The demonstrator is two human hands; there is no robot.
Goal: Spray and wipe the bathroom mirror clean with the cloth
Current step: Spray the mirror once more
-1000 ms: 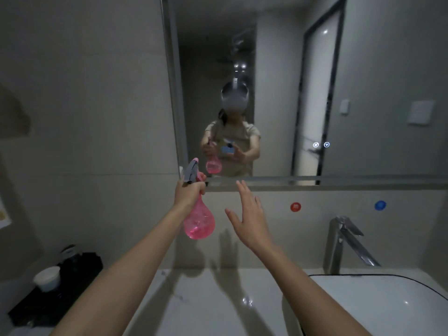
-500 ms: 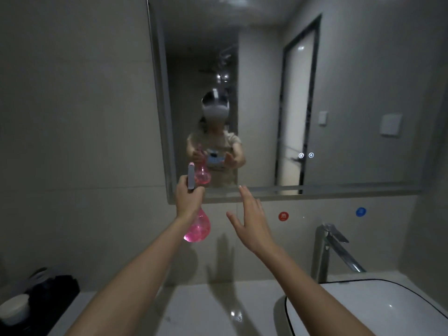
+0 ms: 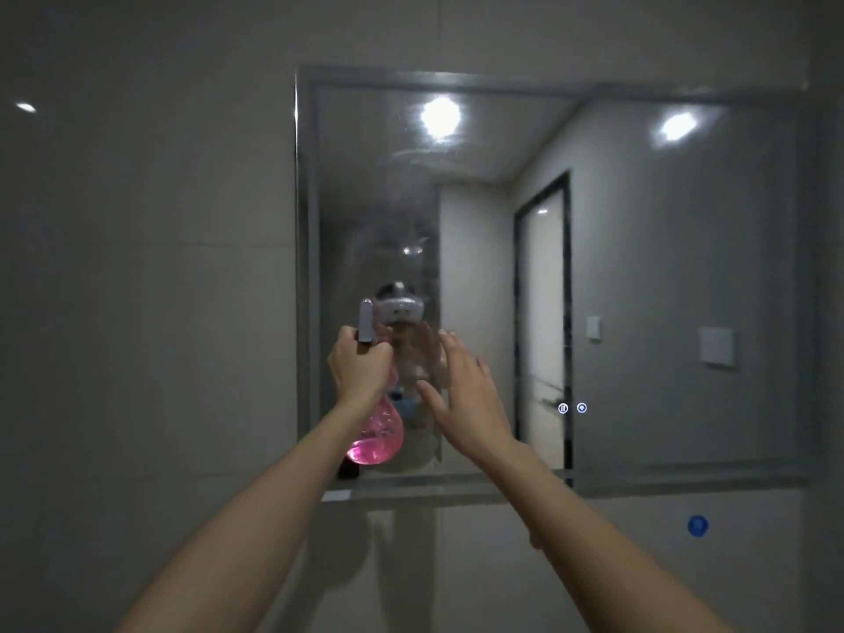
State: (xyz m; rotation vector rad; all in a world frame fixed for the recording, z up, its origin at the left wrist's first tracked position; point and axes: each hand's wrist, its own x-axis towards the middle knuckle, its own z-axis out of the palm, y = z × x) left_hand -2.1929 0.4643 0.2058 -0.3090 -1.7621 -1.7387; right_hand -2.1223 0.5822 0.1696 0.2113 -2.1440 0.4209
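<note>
With its fingers curled round the neck of the pink spray bottle (image 3: 377, 434), my left hand (image 3: 361, 370) holds the bottle upright in front of the lower left part of the bathroom mirror (image 3: 662, 276). The grey spray head (image 3: 366, 321) stands above the knuckles; the round pink body hangs below the wrist. Whether a finger rests on the trigger I cannot tell. Just beside it, to the right, my right hand (image 3: 470, 399) is raised with fingers straight and spread, holding nothing, palm turned toward the glass; contact with the glass cannot be judged. The mirror's left portion carries a hazy, streaked film, and two ceiling lights are reflected near its top. Two small lit touch icons (image 3: 572, 408) sit on the glass to the right of my hands. Below the mirror's lower edge, a round blue sticker (image 3: 697, 526) marks the tiled wall (image 3: 150, 267). No cloth is visible.
</note>
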